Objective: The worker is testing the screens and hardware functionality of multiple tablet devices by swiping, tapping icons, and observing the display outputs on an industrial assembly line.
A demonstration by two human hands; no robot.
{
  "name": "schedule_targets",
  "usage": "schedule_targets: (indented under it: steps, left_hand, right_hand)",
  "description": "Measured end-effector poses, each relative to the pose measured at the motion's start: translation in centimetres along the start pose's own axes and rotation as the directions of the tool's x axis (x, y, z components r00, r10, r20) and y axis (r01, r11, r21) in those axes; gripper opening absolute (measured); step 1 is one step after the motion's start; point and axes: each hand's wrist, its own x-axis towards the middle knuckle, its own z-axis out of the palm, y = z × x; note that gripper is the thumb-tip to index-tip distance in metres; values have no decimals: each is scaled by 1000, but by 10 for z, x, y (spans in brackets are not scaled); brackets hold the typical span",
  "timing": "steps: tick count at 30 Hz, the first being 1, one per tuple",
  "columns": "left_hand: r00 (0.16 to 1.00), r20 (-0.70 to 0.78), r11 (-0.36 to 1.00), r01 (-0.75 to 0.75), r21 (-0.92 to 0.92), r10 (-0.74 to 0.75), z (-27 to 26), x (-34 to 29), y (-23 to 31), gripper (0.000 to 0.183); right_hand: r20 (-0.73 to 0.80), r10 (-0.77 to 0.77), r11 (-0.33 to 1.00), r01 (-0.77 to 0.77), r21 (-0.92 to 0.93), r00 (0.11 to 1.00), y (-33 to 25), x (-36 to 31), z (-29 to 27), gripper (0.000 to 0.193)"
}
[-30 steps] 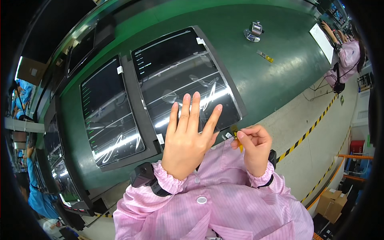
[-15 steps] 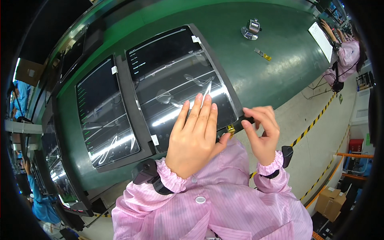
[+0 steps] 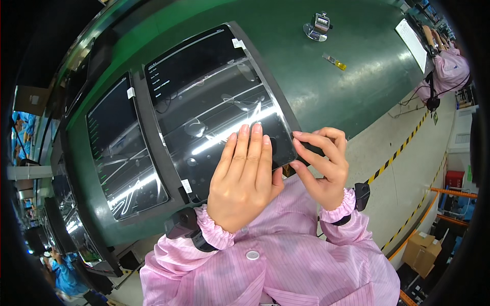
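The left hand (image 3: 244, 179) lies flat and open, fingers together, on the lower part of the film-covered touchscreen panel (image 3: 214, 115), left of centre in the frame. The right hand (image 3: 326, 171) curves at the panel's lower right corner, thumb and index fingertips at its edge; whether they pinch anything, I cannot tell. A second screen panel (image 3: 122, 148) lies farther left, and a chrome tally counter (image 3: 319, 25) stands at top right of centre

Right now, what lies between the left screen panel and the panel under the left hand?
In the head view, a dark grey strip lies between the left screen panel and the panel under the left hand.
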Motion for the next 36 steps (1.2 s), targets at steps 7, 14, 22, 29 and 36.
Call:
schedule_targets:
  steps: [7, 14, 22, 29, 36]
  left_hand:
    - [1000, -5, 1000, -27, -12, 27, 0, 0, 0, 53]
    - [999, 5, 999, -35, -10, 36, -2, 2, -3, 50]
    - [998, -23, 997, -59, -54, 58, -5, 0, -9, 50]
    - [997, -72, 999, -21, -41, 18, -1, -5, -9, 47]
    - [999, 16, 991, -39, -127, 41, -18, -12, -11, 59]
  right_hand:
    - [-23, 7, 999, -9, -52, 1000, -6, -3, 1, 37]
    - [-127, 162, 987, -160, 23, 979, 56, 56, -41, 20]
    - [-105, 172, 923, -198, -329, 979, 143, 120, -36, 21]
    - [-79, 323, 900, -280, 333, 943, 72, 93, -25, 16]
    - [-96, 382, 812, -284, 509, 919, -41, 2, -15, 20]
